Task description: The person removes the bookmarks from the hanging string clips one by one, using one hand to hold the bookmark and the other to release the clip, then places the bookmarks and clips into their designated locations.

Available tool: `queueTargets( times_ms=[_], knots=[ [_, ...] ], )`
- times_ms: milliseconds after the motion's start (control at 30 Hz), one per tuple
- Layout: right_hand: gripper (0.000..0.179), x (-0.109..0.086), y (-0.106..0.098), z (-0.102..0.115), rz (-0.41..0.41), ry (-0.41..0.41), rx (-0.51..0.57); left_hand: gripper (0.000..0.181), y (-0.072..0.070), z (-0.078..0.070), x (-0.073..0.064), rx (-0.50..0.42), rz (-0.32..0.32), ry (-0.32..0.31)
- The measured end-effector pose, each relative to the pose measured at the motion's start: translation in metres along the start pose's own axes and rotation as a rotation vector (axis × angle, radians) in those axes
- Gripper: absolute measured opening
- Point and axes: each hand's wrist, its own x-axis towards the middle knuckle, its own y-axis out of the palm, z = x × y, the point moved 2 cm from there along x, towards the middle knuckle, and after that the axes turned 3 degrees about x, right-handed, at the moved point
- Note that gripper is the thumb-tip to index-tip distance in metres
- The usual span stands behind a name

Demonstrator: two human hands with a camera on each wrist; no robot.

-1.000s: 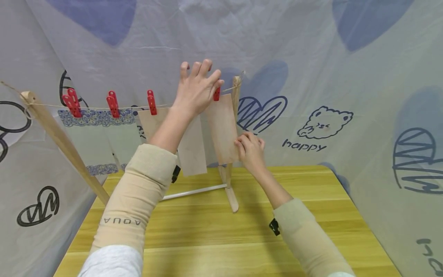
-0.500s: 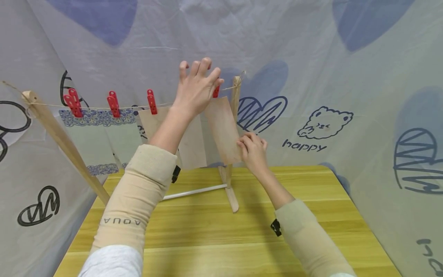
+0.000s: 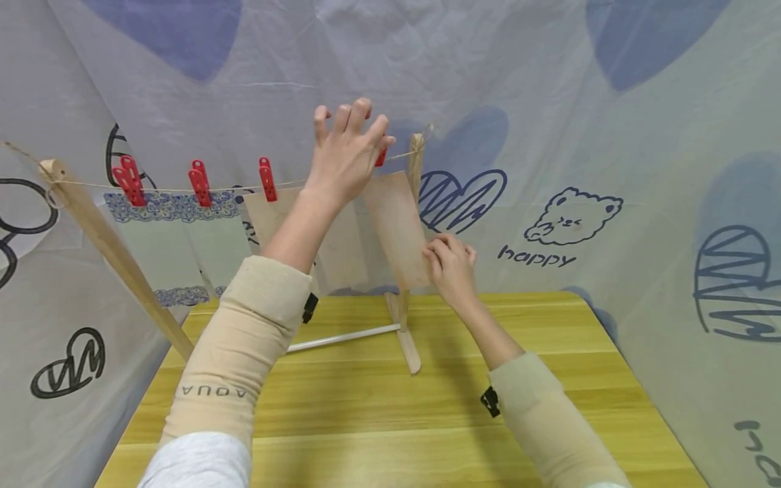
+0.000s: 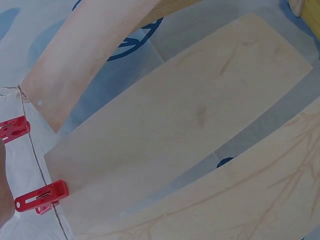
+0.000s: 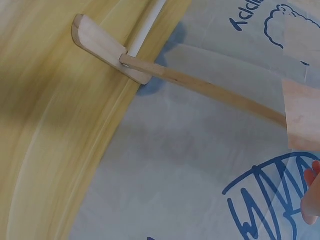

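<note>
My left hand [image 3: 344, 149] is raised at the string line [image 3: 232, 188], thumb and forefinger pinching a red clothespin [image 3: 381, 158]. That clothespin [image 4: 14, 129] sits at the string in the left wrist view, apart from the top edge of a pale paper strip [image 3: 393, 224]. A small hole shows near the strip's top end. My right hand [image 3: 451, 268] pinches the strip's right edge low down, and the strip hangs tilted in front of the right post. In the right wrist view the right fingers [image 5: 314, 195] are partly cut off beside the strip [image 5: 302, 115].
Wooden posts, left [image 3: 116, 257] and right [image 3: 415, 166], carry the line. Several red clothespins [image 3: 267, 179] hold a blue-patterned sheet [image 3: 158, 251] and pale papers [image 4: 175, 115] beside the left arm. A white rod [image 3: 342, 337] runs low above the wooden table [image 3: 366, 420].
The left hand has lifted slightly, and its clothespin has come up off the strip's top edge. My right hand moved a little right, swinging the strip's lower end along. The neighbouring paper's lower edge rose.
</note>
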Motion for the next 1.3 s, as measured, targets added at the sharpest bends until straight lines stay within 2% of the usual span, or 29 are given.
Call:
queueTargets(
  times_ms=[433,700,867,1300],
  knots=[
    [0.013,-0.005,-0.011,-0.01,-0.015,0.009,-0.011,0.039,-0.008,-0.004,-0.004,0.018,-0.032,-0.006],
    [0.013,-0.011,-0.017,-0.018,-0.028,0.01,-0.026,0.036,-0.012,-0.012,-0.011,0.043,-0.085,-0.01],
    [0.012,-0.016,-0.021,-0.023,-0.041,0.003,-0.036,0.037,-0.015,-0.018,-0.016,0.074,-0.098,-0.004],
    [0.012,-0.029,-0.035,-0.03,-0.043,0.019,-0.056,0.036,-0.018,-0.031,-0.032,0.099,-0.011,0.001]
  ],
)
